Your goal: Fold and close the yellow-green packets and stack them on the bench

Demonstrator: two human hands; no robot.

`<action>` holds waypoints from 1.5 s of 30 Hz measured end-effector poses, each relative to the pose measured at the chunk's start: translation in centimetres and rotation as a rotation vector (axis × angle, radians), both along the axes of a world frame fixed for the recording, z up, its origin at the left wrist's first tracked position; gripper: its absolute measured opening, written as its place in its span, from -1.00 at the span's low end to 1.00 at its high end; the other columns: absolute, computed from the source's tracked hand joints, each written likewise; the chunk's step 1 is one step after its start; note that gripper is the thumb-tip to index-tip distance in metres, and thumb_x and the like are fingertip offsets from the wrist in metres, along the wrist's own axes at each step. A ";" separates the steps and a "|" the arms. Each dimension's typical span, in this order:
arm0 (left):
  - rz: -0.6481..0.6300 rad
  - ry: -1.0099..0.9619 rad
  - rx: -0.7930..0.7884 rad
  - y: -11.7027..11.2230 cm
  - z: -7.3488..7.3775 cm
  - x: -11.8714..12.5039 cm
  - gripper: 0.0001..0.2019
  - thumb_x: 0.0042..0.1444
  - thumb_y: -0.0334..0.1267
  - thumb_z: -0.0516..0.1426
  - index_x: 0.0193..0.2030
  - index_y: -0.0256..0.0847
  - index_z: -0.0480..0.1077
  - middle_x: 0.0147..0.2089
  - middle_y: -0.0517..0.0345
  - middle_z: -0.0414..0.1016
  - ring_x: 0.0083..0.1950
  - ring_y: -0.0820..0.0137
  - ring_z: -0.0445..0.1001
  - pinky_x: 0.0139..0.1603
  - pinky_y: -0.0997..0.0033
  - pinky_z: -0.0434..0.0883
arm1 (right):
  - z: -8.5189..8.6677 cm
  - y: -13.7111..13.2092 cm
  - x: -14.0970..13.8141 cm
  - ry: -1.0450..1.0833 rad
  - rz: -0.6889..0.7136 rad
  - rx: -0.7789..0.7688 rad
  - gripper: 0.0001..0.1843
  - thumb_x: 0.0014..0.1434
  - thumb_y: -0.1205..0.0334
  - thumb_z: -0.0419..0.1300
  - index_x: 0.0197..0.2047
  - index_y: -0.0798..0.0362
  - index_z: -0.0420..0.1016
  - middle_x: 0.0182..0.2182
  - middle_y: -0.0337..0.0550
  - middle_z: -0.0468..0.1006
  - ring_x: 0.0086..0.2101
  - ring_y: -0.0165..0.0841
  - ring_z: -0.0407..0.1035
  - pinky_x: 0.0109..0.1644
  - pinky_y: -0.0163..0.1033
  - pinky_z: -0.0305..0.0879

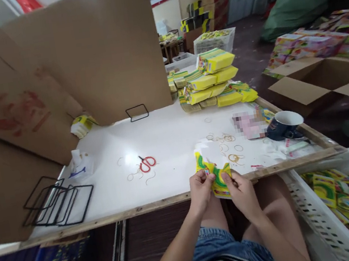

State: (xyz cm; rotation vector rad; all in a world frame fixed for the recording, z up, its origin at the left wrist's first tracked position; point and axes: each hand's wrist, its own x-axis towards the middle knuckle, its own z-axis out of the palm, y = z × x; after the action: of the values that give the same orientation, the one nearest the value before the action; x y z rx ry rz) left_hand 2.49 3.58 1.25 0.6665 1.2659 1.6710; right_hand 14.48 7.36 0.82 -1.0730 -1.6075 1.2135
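A small yellow and green printed carton is held between both hands at the table's front edge, above my lap. My left hand pinches its left side with thumb and fingers. On the opposite side my right hand grips it, thumb on top. The carton's upper edge looks flared and uneven; whether anything is inside cannot be made out. Loose rubber bands lie just beyond the hands on the white tabletop. Red-handled scissors rest farther left among more bands.
Stacked yellow cartons stand at the back right. A dark mug sits near the right edge. Black wire stands are at the left, before tall cardboard panels. A white crate of yellow packs stands at my right, below an open cardboard box.
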 end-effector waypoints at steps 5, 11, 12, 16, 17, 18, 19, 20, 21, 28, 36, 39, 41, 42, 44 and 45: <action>-0.014 0.061 0.015 -1.1 0.6 -0.2 -0.49 -0.02 -0.13 0.33 0.04 -0.17 0.30 -0.33 0.15 0.55 -0.33 0.37 0.51 -0.27 0.42 0.42 | -0.5 0.1 0.9 0.100 0.020 -0.121 -0.61 0.15 -0.08 0.23 -0.11 0.06 0.48 -0.25 0.00 0.60 -0.32 -0.19 0.50 -0.24 -0.12 0.47; -0.292 0.140 0.035 -2.7 2.1 -1.8 -0.33 0.10 -0.11 0.25 0.29 -0.09 0.08 -0.15 0.03 0.56 -0.22 0.31 0.57 -0.20 0.39 0.45 | 1.3 0.0 1.5 0.217 0.196 -0.128 -0.43 0.16 0.01 0.24 0.18 -0.02 0.23 -0.15 -0.02 0.52 -0.36 -0.29 0.47 -0.38 -0.24 0.44; -0.336 0.130 0.021 -2.9 2.5 -2.2 -0.33 0.09 -0.10 0.26 0.30 -0.09 0.09 -0.15 0.02 0.56 -0.21 0.28 0.58 -0.20 0.37 0.46 | 1.6 0.1 1.6 0.212 0.246 -0.139 -0.44 0.17 0.02 0.22 0.19 -0.03 0.23 -0.17 -0.05 0.52 -0.41 -0.33 0.43 -0.44 -0.27 0.40; -0.480 0.011 -0.023 -3.1 3.4 -3.1 -0.37 0.02 -0.19 0.32 0.21 -0.10 0.17 -0.18 0.02 0.60 -0.21 0.23 0.60 -0.16 0.32 0.48 | 2.8 0.6 2.3 0.215 0.396 -0.166 -0.64 0.22 0.05 0.16 0.05 -0.01 0.32 -0.31 -0.16 0.51 -0.41 -0.36 0.40 -0.37 -0.29 0.37; -0.507 -0.012 -0.031 -3.1 3.4 -3.1 -0.40 0.00 -0.21 0.33 0.16 -0.10 0.19 -0.20 0.04 0.61 -0.23 0.24 0.61 -0.18 0.33 0.48 | 3.0 0.8 2.5 0.209 0.414 -0.162 -0.71 0.23 0.04 0.15 -0.04 0.00 0.36 -0.34 -0.18 0.50 -0.39 -0.35 0.40 -0.34 -0.28 0.37; -0.526 -0.028 -0.038 -3.2 3.4 -3.0 -0.43 -0.02 -0.22 0.34 0.11 -0.10 0.21 -0.23 0.07 0.61 -0.26 0.26 0.61 -0.20 0.34 0.49 | 3.2 0.9 2.7 0.194 0.422 -0.152 -0.76 0.23 0.04 0.14 -0.14 0.01 0.39 -0.37 -0.20 0.48 -0.39 -0.35 0.39 -0.34 -0.29 0.36; -0.538 -0.039 -0.044 -3.2 3.4 -2.9 -0.45 -0.03 -0.24 0.35 0.06 -0.11 0.22 -0.24 0.08 0.61 -0.28 0.27 0.61 -0.21 0.34 0.49 | 3.2 1.0 2.8 0.170 0.420 -0.136 -0.78 0.24 0.04 0.13 -0.23 0.03 0.41 -0.41 -0.21 0.46 -0.40 -0.36 0.37 -0.34 -0.29 0.34; -0.545 -0.045 -0.050 -3.2 3.3 -2.7 -0.48 -0.03 -0.24 0.35 0.02 -0.11 0.21 -0.24 0.09 0.61 -0.28 0.27 0.61 -0.22 0.35 0.49 | 3.3 1.1 3.0 0.142 0.409 -0.113 -0.77 0.25 0.05 0.12 -0.30 0.03 0.42 -0.45 -0.23 0.44 -0.42 -0.36 0.35 -0.35 -0.30 0.32; -0.551 -0.047 -0.054 -3.2 3.2 -2.4 -0.51 -0.02 -0.25 0.35 -0.02 -0.11 0.21 -0.22 0.08 0.61 -0.27 0.27 0.61 -0.22 0.35 0.50 | 3.3 1.1 3.0 0.117 0.390 -0.083 -0.75 0.26 0.06 0.12 -0.35 0.04 0.42 -0.47 -0.24 0.42 -0.44 -0.37 0.33 -0.35 -0.30 0.30; -0.510 -0.029 0.002 -2.6 2.7 -1.4 -0.29 0.06 -0.28 0.30 0.23 0.04 -0.03 -0.06 0.04 0.60 -0.15 0.24 0.62 -0.15 0.29 0.52 | 2.8 1.3 2.9 0.192 0.201 -0.027 -0.60 0.22 0.12 0.17 0.11 0.00 0.35 -0.33 -0.18 0.54 -0.34 -0.32 0.43 -0.24 -0.25 0.39; -0.355 0.175 -0.078 -2.3 2.4 -0.9 -0.53 0.04 -0.25 0.29 0.08 -0.16 0.29 0.00 -0.04 0.57 -0.15 0.24 0.61 -0.15 0.33 0.52 | 3.9 2.0 4.1 0.114 0.347 -0.021 -0.69 0.25 0.04 0.12 -0.10 0.03 0.58 -0.22 -0.09 0.55 -0.15 -0.23 0.44 -0.03 -0.12 0.38; -0.398 0.167 -0.078 -2.2 2.2 -0.5 -0.52 0.06 -0.26 0.26 0.13 -0.15 0.27 0.03 -0.04 0.55 -0.12 0.24 0.60 -0.10 0.31 0.51 | 3.9 1.9 4.0 0.036 0.395 -0.122 -0.63 0.17 0.17 0.18 0.06 0.01 0.43 -0.32 -0.20 0.57 -0.29 -0.29 0.47 -0.18 -0.22 0.40; -0.438 0.137 -0.076 -2.0 2.1 -0.4 -0.50 0.08 -0.25 0.25 0.16 -0.14 0.25 0.03 -0.04 0.55 -0.08 0.25 0.59 -0.07 0.31 0.50 | 3.7 2.0 3.7 -0.124 0.324 -0.061 -0.63 0.12 0.25 0.20 0.03 0.01 0.41 -0.49 -0.31 0.51 -0.45 -0.34 0.41 -0.32 -0.30 0.32; -0.447 0.121 -0.076 -1.9 2.1 -0.4 -0.49 0.08 -0.24 0.25 0.16 -0.15 0.25 0.03 -0.05 0.55 -0.08 0.25 0.59 -0.06 0.31 0.50 | 3.5 2.0 3.6 -0.209 0.280 -0.018 -0.65 0.11 0.26 0.20 0.00 0.01 0.41 -0.58 -0.37 0.44 -0.52 -0.36 0.35 -0.38 -0.32 0.26; -0.443 0.093 -0.070 -1.7 2.2 -0.5 -0.47 0.06 -0.23 0.27 0.16 -0.16 0.25 0.02 -0.06 0.56 -0.08 0.25 0.59 -0.07 0.32 0.50 | 3.3 2.1 3.4 -0.315 0.221 0.053 -0.68 0.12 0.24 0.21 -0.02 0.02 0.41 -0.67 -0.44 0.31 -0.60 -0.38 0.25 -0.45 -0.35 0.15; -0.432 0.081 -0.063 -1.7 2.2 -0.6 -0.47 0.04 -0.23 0.29 0.15 -0.16 0.25 0.02 -0.06 0.56 -0.09 0.24 0.59 -0.07 0.32 0.50 | 3.2 2.1 3.3 -0.327 0.210 0.075 -0.68 0.14 0.21 0.21 -0.02 0.03 0.41 -0.69 -0.45 0.28 -0.62 -0.39 0.23 -0.46 -0.35 0.11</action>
State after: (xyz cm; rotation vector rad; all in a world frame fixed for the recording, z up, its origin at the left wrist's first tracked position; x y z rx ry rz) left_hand 1.93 1.93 3.49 0.9040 1.1284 1.2562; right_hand 17.82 9.45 4.01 -1.1185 -2.0430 1.1429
